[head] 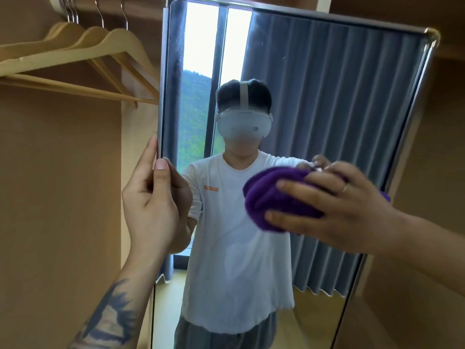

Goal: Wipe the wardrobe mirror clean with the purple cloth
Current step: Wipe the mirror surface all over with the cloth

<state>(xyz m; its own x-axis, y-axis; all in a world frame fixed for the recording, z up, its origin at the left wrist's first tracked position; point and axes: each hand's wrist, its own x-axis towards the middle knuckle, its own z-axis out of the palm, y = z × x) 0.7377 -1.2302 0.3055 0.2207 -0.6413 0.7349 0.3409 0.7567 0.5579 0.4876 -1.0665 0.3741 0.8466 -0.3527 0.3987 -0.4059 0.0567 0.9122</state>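
Mirror stands tall, long axis vertical, top leaning slightly right, faces the camera. Left hand grips its left edge, thumb on the front, fingers behind. Right hand presses bunched cloth flat on the glass right of centre, fingers spread over it. Reflected shirt has small orange text, unreadable. Hangers upper left.

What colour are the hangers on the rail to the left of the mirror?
The hangers are light, pale wood with metal hooks, seen in the head view.
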